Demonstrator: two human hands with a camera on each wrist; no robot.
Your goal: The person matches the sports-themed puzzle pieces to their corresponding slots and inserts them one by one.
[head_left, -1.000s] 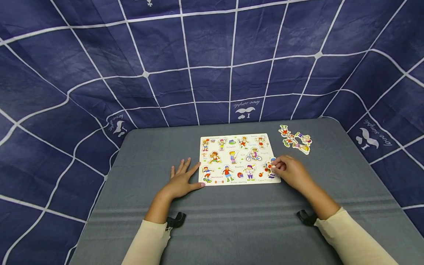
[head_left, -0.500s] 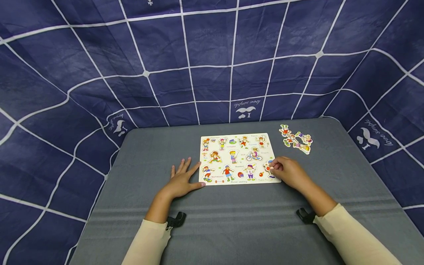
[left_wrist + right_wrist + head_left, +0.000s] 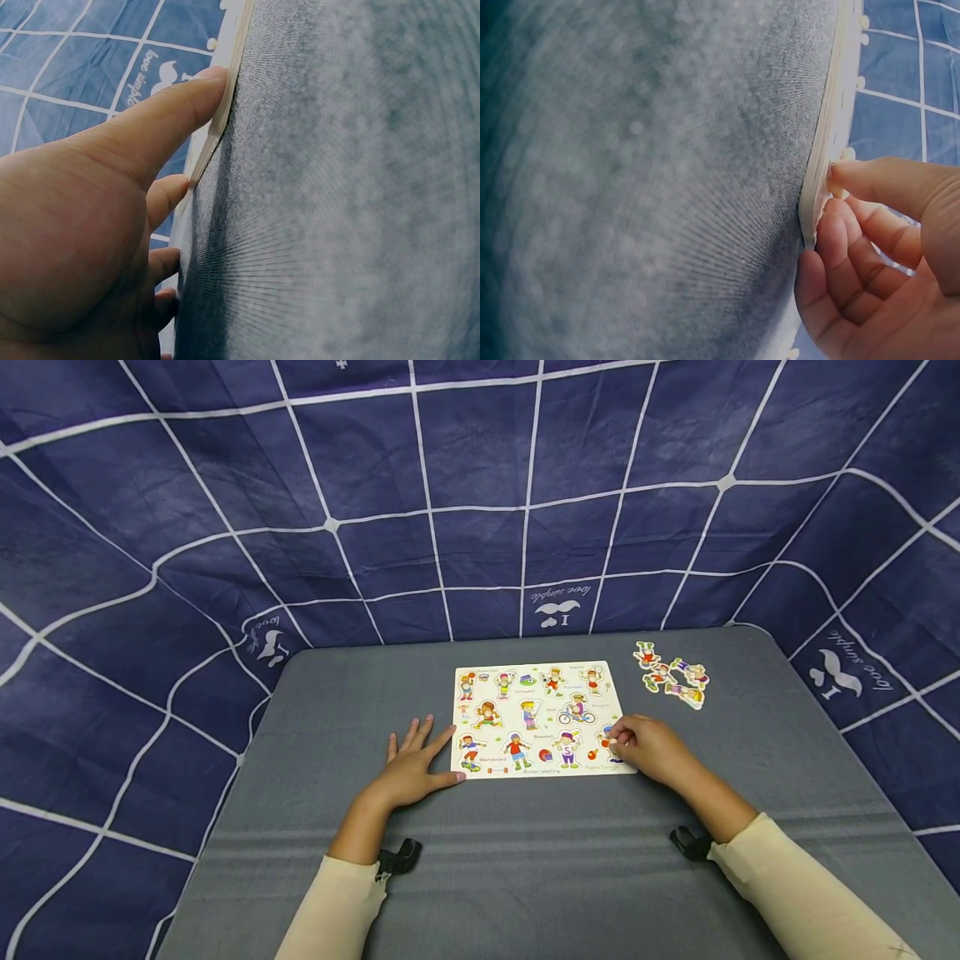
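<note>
A white puzzle board [image 3: 510, 735] printed with sports figures lies flat on the table. My left hand [image 3: 405, 775] has its fingers spread; thumb and forefinger touch the board's left edge, which the left wrist view shows from the side. At the lower right corner, my right hand [image 3: 656, 750] pinches a figure puzzle piece [image 3: 604, 743] by its small knob [image 3: 840, 193]. Fingertips hide part of that piece, so I cannot tell how deep it sits. The other figures, such as the cyclist piece [image 3: 576, 710], lie in the board.
Several loose figure pieces [image 3: 684, 693] lie in a loose cluster beyond the board's upper right corner. Grey cloth covers the table [image 3: 525, 877]. A blue curtain [image 3: 480, 552] with white lines stands behind and at both sides.
The pinched piece has shifted slightly and now lies lower against the board's right-hand recess. My right hand moved a little left with it. The left hand stays put.
</note>
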